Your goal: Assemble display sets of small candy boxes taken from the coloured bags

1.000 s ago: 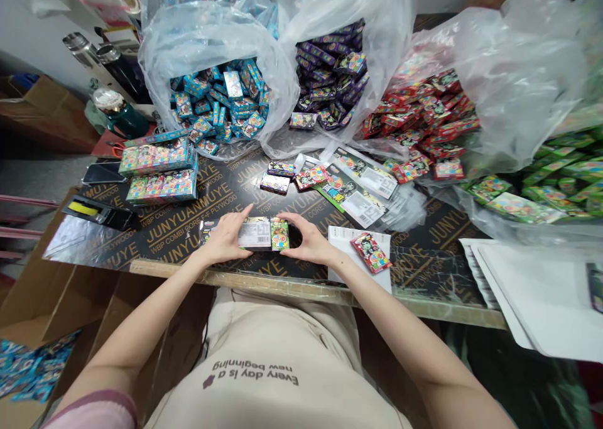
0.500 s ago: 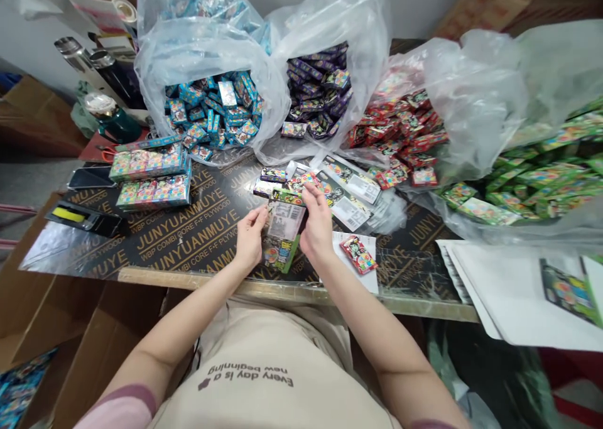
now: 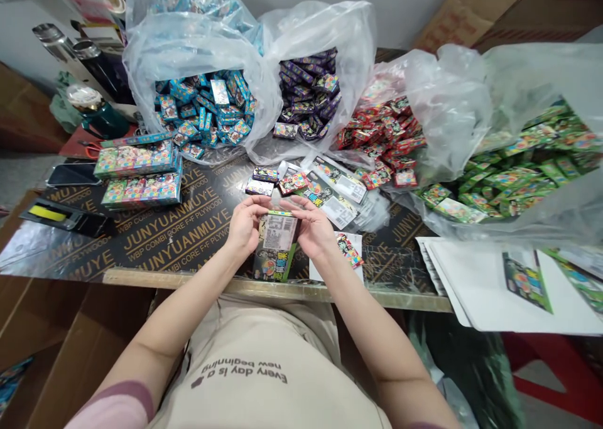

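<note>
My left hand (image 3: 244, 227) and my right hand (image 3: 315, 228) both grip a long printed pack (image 3: 277, 245) with a white label on it, held upright above the near edge of the plywood table (image 3: 179, 234). My fingers curl round its upper end from each side. Just right of my right hand a small red box (image 3: 349, 250) lies on a white card. Beyond my hands lie a few loose small boxes (image 3: 264, 181) and several flat printed sleeves (image 3: 335, 190).
Clear plastic bags at the back hold blue boxes (image 3: 202, 112), purple boxes (image 3: 308, 96), red boxes (image 3: 381, 134) and green boxes (image 3: 518, 171). Two stacked finished packs (image 3: 136, 171) sit at the left, with a tape dispenser (image 3: 66, 215). White sheets (image 3: 499, 284) lie right.
The pack lay flat on the table between my hands; I have lifted it and turned it upright, label towards me. The view has shifted slightly right.
</note>
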### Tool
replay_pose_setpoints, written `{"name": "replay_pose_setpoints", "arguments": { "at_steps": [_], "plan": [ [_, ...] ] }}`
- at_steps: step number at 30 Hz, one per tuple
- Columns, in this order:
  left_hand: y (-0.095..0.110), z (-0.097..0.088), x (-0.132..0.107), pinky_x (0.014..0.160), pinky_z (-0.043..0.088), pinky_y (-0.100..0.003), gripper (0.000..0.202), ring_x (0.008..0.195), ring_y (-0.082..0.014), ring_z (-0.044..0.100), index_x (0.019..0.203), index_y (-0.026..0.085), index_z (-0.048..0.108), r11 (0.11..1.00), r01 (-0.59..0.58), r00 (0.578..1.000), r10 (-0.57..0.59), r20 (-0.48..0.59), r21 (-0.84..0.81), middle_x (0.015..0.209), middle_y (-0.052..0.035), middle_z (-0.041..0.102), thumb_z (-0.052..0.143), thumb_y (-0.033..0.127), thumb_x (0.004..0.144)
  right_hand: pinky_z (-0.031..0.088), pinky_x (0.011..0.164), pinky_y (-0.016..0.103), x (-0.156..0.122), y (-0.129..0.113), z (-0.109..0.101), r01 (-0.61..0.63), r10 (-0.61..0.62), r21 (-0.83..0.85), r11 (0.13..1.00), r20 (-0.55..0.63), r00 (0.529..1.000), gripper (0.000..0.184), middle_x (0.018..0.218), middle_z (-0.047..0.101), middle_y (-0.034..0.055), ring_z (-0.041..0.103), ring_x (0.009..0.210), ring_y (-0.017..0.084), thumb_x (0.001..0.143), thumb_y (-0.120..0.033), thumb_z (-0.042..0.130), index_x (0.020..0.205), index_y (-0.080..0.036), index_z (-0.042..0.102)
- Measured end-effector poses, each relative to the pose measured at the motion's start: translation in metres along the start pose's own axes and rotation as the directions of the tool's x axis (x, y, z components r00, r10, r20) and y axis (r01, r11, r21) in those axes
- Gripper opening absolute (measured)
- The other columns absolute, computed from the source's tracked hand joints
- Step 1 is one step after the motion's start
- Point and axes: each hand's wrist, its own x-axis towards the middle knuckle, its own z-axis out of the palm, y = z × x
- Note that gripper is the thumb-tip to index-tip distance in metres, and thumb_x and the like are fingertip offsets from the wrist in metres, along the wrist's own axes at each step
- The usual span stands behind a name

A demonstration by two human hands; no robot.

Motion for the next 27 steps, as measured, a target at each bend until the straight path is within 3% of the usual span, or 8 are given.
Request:
{"name": "replay_pose_setpoints", "arguments": {
  "at_steps": [3,6,10,15,19,22,24,27],
  "plan": [
    [-0.004,0.004,-0.005,0.059,0.042,-0.021,0.006,0.055,-0.0087,0.054,0.059,0.016,0.064,0.981,-0.191,0.981,0.192,-0.042,0.028,0.059,0.0029,0.063,0.066,0.018,0.055,0.054,0.087,0.047,-0.004,0.004,-0.001,0.169,-0.173,-0.085,0.982,-0.040,0.984,0.015,0.087,0.076,0.0022,0.071,0.087,0.025,0.063,-0.026,0.071,0.071,-0.022,0.059],
    [-0.006,0.002,-0.008,0.063,0.043,-0.022,0.012,0.057,-0.0083,0.053,0.057,0.016,0.065,0.944,-0.307,0.950,0.312,-0.017,0.121,0.059,0.0031,0.063,0.076,0.023,0.056,0.052,0.090,0.042,-0.012,0.009,-0.001,0.350,-0.378,-0.209,0.913,-0.109,0.919,0.016,0.088,0.075,0.0023,0.069,0.089,0.023,0.071,-0.038,0.072,0.074,-0.022,0.069],
    [0.004,-0.004,-0.004,0.063,0.045,-0.022,0.020,0.059,-0.0091,0.056,0.066,0.015,0.071,0.928,-0.264,0.964,0.245,0.103,0.264,0.063,0.0011,0.067,0.083,0.025,0.053,0.054,0.074,0.036,-0.015,0.005,-0.004,0.334,-0.392,-0.320,0.887,-0.136,0.910,0.020,0.076,0.073,0.0007,0.065,0.071,0.019,0.067,-0.039,0.079,0.077,-0.023,0.073],
    [0.025,-0.009,0.005,0.063,0.047,-0.025,0.019,0.059,-0.0126,0.059,0.067,0.014,0.074,0.875,-0.238,0.961,0.149,0.232,0.422,0.065,-0.0033,0.070,0.082,0.027,0.055,0.049,0.057,0.028,-0.010,-0.008,-0.007,0.317,-0.368,-0.405,0.858,-0.052,0.928,0.022,0.063,0.067,-0.0016,0.057,0.054,0.013,0.065,-0.038,0.081,0.067,-0.020,0.068],
    [0.034,-0.014,0.003,0.064,0.048,-0.025,0.007,0.065,-0.0153,0.062,0.063,0.016,0.074,0.670,-0.471,0.870,0.244,0.428,0.574,0.067,-0.0051,0.070,0.076,0.023,0.063,0.046,0.054,0.028,-0.017,-0.013,-0.004,0.347,-0.388,-0.476,0.808,0.014,0.921,0.022,0.060,0.066,-0.0015,0.055,0.052,0.013,0.068,-0.040,0.079,0.066,-0.020,0.069],
    [0.038,-0.017,-0.001,0.064,0.049,-0.026,0.008,0.068,-0.0167,0.064,0.062,0.018,0.072,0.528,-0.631,0.764,0.295,0.573,0.569,0.072,-0.0064,0.070,0.075,0.024,0.068,0.052,0.069,0.035,-0.023,-0.022,-0.012,0.389,-0.357,-0.528,0.755,0.165,0.919,0.027,0.074,0.072,0.0022,0.065,0.069,0.019,0.076,-0.049,0.070,0.073,-0.023,0.073],
    [0.041,-0.019,-0.002,0.065,0.048,-0.027,0.011,0.068,-0.0171,0.064,0.062,0.018,0.071,0.449,-0.701,0.701,0.291,0.650,0.555,0.072,-0.0065,0.070,0.074,0.025,0.071,0.051,0.083,0.041,-0.022,-0.030,-0.028,0.425,-0.321,-0.570,0.703,0.278,0.905,0.036,0.093,0.074,0.0045,0.067,0.090,0.023,0.086,-0.055,0.056,0.085,-0.025,0.076],
    [0.045,-0.020,-0.001,0.064,0.045,-0.027,0.009,0.066,-0.0154,0.059,0.075,0.020,0.074,0.316,-0.773,0.626,0.235,0.744,0.551,0.070,-0.0038,0.064,0.067,0.023,0.078,0.048,0.088,0.043,-0.011,-0.036,-0.069,0.429,-0.384,-0.748,0.506,0.249,0.889,0.035,0.104,0.070,0.0069,0.063,0.099,0.024,0.091,-0.050,0.050,0.099,-0.026,0.074]
  ]
}}
